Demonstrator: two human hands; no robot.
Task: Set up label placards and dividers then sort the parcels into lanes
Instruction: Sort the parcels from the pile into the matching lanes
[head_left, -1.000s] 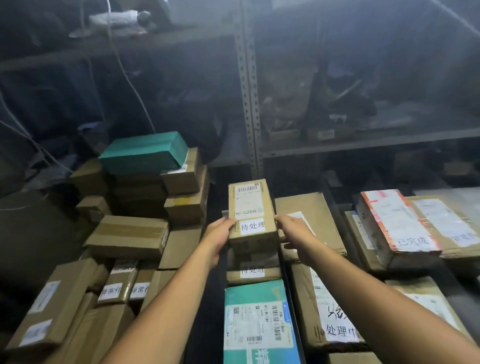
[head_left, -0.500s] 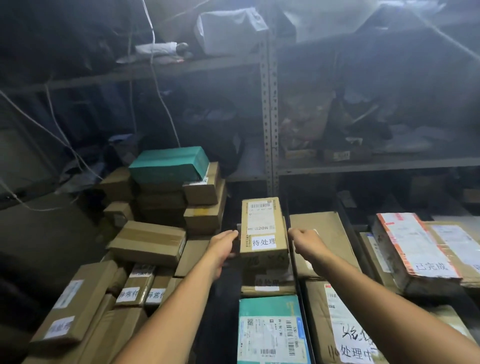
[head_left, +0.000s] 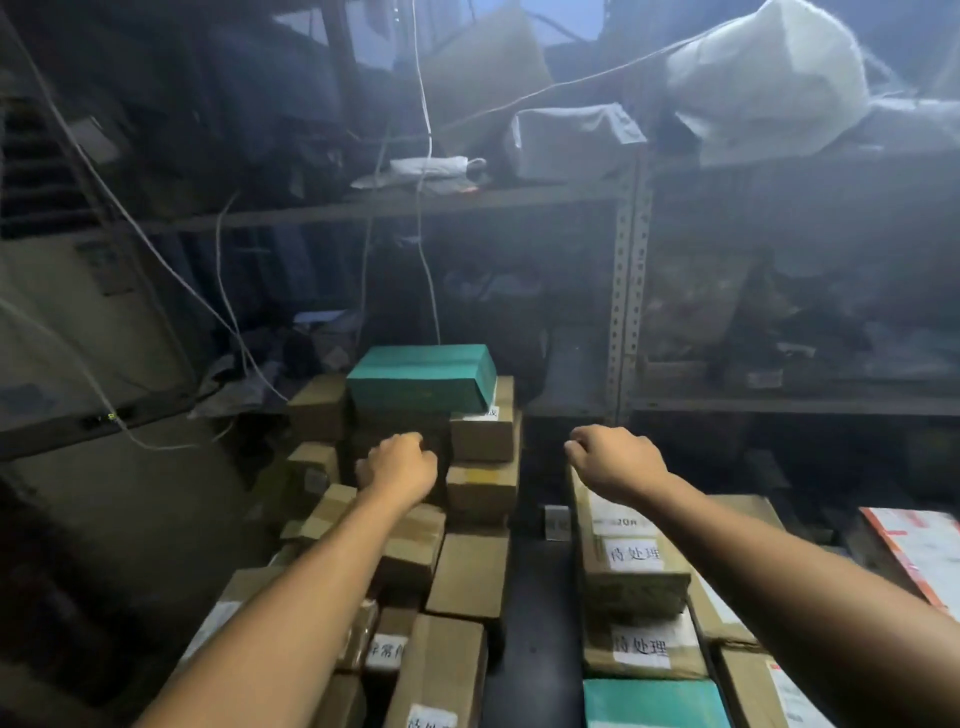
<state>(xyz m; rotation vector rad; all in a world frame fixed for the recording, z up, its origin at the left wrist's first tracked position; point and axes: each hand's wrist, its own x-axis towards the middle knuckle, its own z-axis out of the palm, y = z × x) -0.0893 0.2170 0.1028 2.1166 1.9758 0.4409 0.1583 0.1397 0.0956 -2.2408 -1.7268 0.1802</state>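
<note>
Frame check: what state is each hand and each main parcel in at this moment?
left hand: fingers curled, holding nothing, raised over the left stack.
right hand: fingers curled, holding nothing, over the top labelled parcel's far end.
top labelled parcel: closed, lying flat on another, label up.
lower labelled parcel: closed, flat, underneath it.
green box: closed, flat on top of the left stack.
</note>
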